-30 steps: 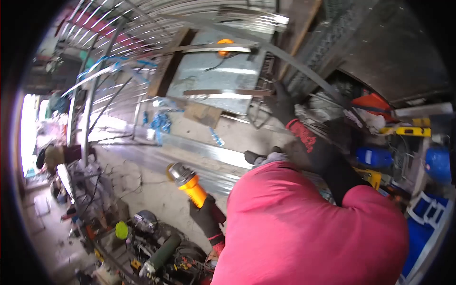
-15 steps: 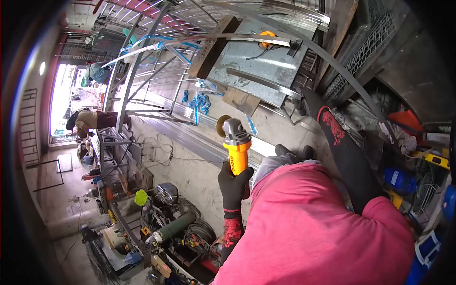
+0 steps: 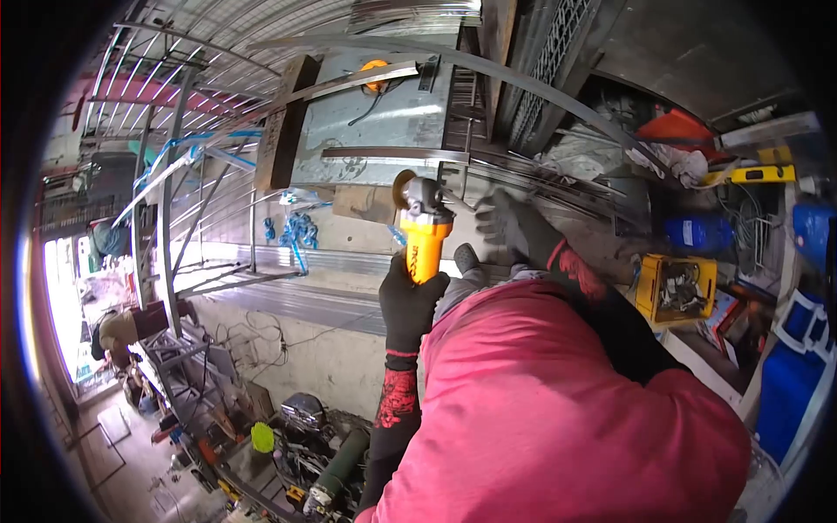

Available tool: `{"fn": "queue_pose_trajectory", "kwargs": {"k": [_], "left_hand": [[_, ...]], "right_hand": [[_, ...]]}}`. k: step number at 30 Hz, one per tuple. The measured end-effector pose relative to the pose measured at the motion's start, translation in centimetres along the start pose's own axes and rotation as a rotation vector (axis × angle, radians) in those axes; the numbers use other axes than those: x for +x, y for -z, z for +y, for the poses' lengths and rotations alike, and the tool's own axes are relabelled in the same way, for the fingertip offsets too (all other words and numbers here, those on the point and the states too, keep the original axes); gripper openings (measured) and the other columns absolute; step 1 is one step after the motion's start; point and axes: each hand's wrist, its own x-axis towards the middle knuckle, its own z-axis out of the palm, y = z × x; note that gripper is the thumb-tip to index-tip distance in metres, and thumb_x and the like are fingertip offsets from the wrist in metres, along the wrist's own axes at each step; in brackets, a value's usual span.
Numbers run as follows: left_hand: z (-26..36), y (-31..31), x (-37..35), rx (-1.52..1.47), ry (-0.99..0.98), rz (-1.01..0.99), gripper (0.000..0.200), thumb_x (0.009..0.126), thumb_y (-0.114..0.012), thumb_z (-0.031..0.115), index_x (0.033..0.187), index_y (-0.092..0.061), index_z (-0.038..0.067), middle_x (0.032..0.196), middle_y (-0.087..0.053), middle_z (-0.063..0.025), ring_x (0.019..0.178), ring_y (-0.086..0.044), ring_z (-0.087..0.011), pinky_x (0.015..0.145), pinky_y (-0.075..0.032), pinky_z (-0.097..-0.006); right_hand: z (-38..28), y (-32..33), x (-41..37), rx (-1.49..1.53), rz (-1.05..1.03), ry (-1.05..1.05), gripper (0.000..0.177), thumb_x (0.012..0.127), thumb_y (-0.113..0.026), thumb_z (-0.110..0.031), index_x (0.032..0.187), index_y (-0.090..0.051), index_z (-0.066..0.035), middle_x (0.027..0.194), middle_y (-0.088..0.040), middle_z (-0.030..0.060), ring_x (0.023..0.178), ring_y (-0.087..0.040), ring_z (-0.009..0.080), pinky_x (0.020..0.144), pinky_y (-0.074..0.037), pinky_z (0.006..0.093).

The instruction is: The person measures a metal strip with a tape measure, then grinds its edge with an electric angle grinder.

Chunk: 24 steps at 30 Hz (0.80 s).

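Observation:
My left hand (image 3: pixel 407 301), in a black glove, wraps round the yellow body of an angle grinder (image 3: pixel 425 248). The grinder stands head up, its brown disc (image 3: pixel 403 188) facing left. Just right of the grinder head is my right hand (image 3: pixel 514 228), gloved and a little blurred, its fingers apart with nothing seen in them. Beyond the grinder, a metal bar (image 3: pixel 392 154) lies along the near side of the sheet-metal-topped bench (image 3: pixel 375 126). A second metal strip (image 3: pixel 362 80) crosses the far part of the bench, near an orange round object (image 3: pixel 375 70) with a dark cord.
A long curved metal strip (image 3: pixel 523 78) spans above the bench. Steel frames (image 3: pixel 167 209) and blue plastic (image 3: pixel 299 230) stand and lie to the left. A yellow crate (image 3: pixel 676 289) and blue containers (image 3: pixel 700 233) are at the right. Tools crowd the lower left; another person (image 3: pixel 118 333) bends there.
My right hand has come back from the bar on the bench toward the grinder. The view has turned rightward, while my left hand keeps hold of the grinder.

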Motion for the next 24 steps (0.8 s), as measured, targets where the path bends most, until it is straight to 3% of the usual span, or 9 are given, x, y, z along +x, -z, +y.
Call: {"fn": "queue_pose_trajectory", "kwargs": {"k": [4, 8, 12, 14, 15, 17, 20, 23, 24], "left_hand": [[-1.5, -2.9, 3.9, -0.048, -0.067, -0.192, 0.066, 0.084, -0.087, 0.034, 0.139, -0.068, 0.004, 0.104, -0.081, -0.0144, 0.089, -0.079, -0.0248, 0.080, -0.061, -0.0411], [-0.1, -5.9, 5.2, 0.273, -0.222, -0.229, 0.068, 0.085, -0.088, 0.042, 0.141, -0.066, 0.009, 0.107, -0.081, -0.0188, 0.098, -0.079, -0.0421, 0.083, -0.062, -0.0476], [-2.8, -6.3, 7.8, 0.288, -0.365, -0.450, 0.058, 0.091, -0.084, 0.032, 0.139, -0.066, 0.007, 0.103, -0.078, -0.0190, 0.097, -0.077, -0.0426, 0.084, -0.062, -0.0499], [-4.1, -5.5, 11.3, 0.218, -0.830, -0.338, 0.058, 0.090, -0.085, 0.026, 0.141, -0.065, 0.008, 0.106, -0.077, -0.0195, 0.099, -0.076, -0.0422, 0.086, -0.061, -0.0503], [-5.2, -5.0, 14.0, 0.424, -0.764, -0.375, 0.060, 0.088, -0.085, 0.021, 0.143, -0.066, 0.008, 0.117, -0.076, -0.0184, 0.108, -0.073, -0.0406, 0.093, -0.059, -0.0503], [-3.3, -4.3, 18.1, 0.638, -0.951, -0.074, 0.061, 0.090, -0.083, 0.024, 0.147, -0.066, 0.011, 0.135, -0.071, -0.0179, 0.123, -0.066, -0.0437, 0.104, -0.053, -0.0559], [-1.7, -5.3, 23.1, 0.562, -1.064, -0.066, 0.058, 0.091, -0.081, 0.026, 0.146, -0.068, 0.014, 0.136, -0.069, -0.0176, 0.122, -0.065, -0.0435, 0.105, -0.052, -0.0563], [-2.2, -7.6, 26.9, 0.669, -1.090, -0.272, 0.028, 0.089, -0.082, 0.031, 0.114, -0.080, 0.019, 0.124, -0.073, -0.0143, 0.117, -0.068, -0.0399, 0.099, -0.053, -0.0574], [-2.1, -8.0, 27.8, 0.666, -1.098, -0.286, 0.028, 0.089, -0.082, 0.031, 0.114, -0.080, 0.019, 0.124, -0.073, -0.0143, 0.117, -0.068, -0.0399, 0.099, -0.053, -0.0574]], "right_hand": [[0.4, -7.7, -4.6, 0.137, -0.272, -0.010, 0.075, 0.107, -0.067, -0.065, 0.156, -0.055, -0.009, 0.142, -0.067, 0.0117, 0.125, -0.068, 0.0257, 0.106, -0.058, 0.0481], [0.6, -11.9, -3.5, 0.311, 0.219, 0.212, 0.054, 0.112, -0.069, -0.044, 0.153, -0.060, -0.009, 0.140, -0.071, 0.0081, 0.121, -0.069, 0.0200, 0.107, -0.054, 0.0340], [1.7, -10.3, -3.5, 0.335, 0.404, 0.432, 0.044, 0.110, -0.072, -0.035, 0.142, -0.065, -0.006, 0.124, -0.073, 0.0059, 0.109, -0.074, 0.0195, 0.098, -0.062, 0.0387], [2.6, -8.1, -2.7, 0.420, 0.324, 0.454, 0.043, 0.110, -0.072, -0.036, 0.139, -0.065, -0.006, 0.122, -0.074, 0.0081, 0.110, -0.075, 0.0225, 0.094, -0.066, 0.0448], [1.6, -9.1, -3.7, 0.426, 0.350, 0.408, 0.043, 0.109, -0.073, -0.037, 0.139, -0.065, -0.007, 0.119, -0.075, 0.0107, 0.109, -0.077, 0.0268, 0.093, -0.066, 0.0478], [3.1, -6.9, -2.7, 0.371, 0.412, 0.415, 0.044, 0.108, -0.073, -0.036, 0.140, -0.064, -0.008, 0.118, -0.076, 0.0142, 0.106, -0.079, 0.0310, 0.092, -0.066, 0.0504], [4.6, -5.8, -1.8, 0.357, 0.420, 0.393, 0.047, 0.107, -0.074, -0.038, 0.141, -0.063, -0.009, 0.118, -0.075, 0.0145, 0.104, -0.079, 0.0309, 0.091, -0.066, 0.0502], [4.7, -6.7, -1.7, 0.410, 0.414, 0.310, 0.052, 0.105, -0.075, -0.042, 0.143, -0.063, -0.009, 0.116, -0.076, 0.0142, 0.103, -0.079, 0.0304, 0.089, -0.066, 0.0492], [4.7, -7.0, -1.7, 0.430, 0.419, 0.260, 0.055, 0.104, -0.076, -0.045, 0.143, -0.063, -0.009, 0.115, -0.076, 0.0140, 0.102, -0.078, 0.0301, 0.088, -0.066, 0.0485]]}}
